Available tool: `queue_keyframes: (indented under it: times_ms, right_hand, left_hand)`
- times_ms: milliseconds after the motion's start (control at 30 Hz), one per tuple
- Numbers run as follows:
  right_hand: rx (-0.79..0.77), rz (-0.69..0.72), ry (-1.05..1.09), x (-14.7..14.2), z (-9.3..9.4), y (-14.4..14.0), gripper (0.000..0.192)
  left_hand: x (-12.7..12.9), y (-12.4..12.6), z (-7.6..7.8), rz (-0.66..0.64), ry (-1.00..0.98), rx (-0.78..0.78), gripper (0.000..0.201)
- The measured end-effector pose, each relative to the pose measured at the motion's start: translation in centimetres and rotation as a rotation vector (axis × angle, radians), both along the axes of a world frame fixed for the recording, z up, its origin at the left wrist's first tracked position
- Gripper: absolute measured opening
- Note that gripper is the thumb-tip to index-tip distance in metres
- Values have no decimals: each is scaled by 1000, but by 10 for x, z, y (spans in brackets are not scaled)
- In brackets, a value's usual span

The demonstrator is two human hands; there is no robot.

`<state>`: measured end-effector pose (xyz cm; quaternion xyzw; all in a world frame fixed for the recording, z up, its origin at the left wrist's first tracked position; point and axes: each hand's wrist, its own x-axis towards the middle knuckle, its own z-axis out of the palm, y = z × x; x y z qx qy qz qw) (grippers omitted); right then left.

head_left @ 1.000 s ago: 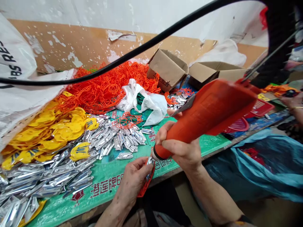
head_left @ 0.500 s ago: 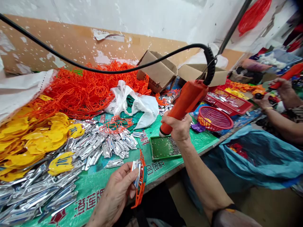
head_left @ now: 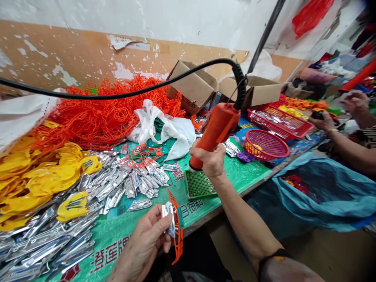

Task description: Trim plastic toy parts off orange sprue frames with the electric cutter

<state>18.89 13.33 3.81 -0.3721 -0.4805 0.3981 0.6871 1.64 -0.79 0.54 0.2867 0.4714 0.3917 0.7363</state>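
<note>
My left hand [head_left: 149, 239] pinches a small assembly between thumb and fingers, near the table's front edge. The assembly is an orange lattice plastic frame [head_left: 178, 239] with a shiny silver piece [head_left: 168, 219] against it and a bit of green behind. In my right hand [head_left: 213, 159] is an orange electric screwdriver [head_left: 217, 125], fingers wrapped round its body, tip end down. Its black cable rises from the top end. Below the screwdriver lies a green grid tray [head_left: 199, 188]; my right forearm hides part of it. The screwdriver's bit cannot be made out.
Silver pieces [head_left: 108, 184], yellow plastic parts [head_left: 55, 168] and tangled orange frames [head_left: 117, 105] are heaped at left. A white bag [head_left: 179, 133], cardboard boxes [head_left: 194, 84] and a red basket [head_left: 267, 145] stand behind. At right, a co-worker's hands [head_left: 326, 121] and a blue sack [head_left: 329, 196].
My right hand and the screwdriver have shifted left, nearer the tray's left end. The assembly in my left hand has turned slightly, showing more of the silver piece.
</note>
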Motion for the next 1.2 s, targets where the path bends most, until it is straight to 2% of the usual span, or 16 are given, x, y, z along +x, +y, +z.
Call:
queue_keyframes:
  times_ms: [133, 433, 733, 1200]
  right_hand:
    - [-16, -9, 5, -3, -2, 1, 12]
    - [-35, -25, 2, -4, -1, 1, 14]
    - [-24, -34, 1, -3, -3, 1, 12]
    - [-56, -53, -18, -4, -2, 1, 16]
  left_hand:
    - [-1, -1, -2, 12, -2, -6, 37]
    - [3, 1, 5, 26, 19, -20, 35]
    - [-1, 0, -1, 19, 25, -25, 35]
    - [0, 1, 0, 22, 28, -21, 37]
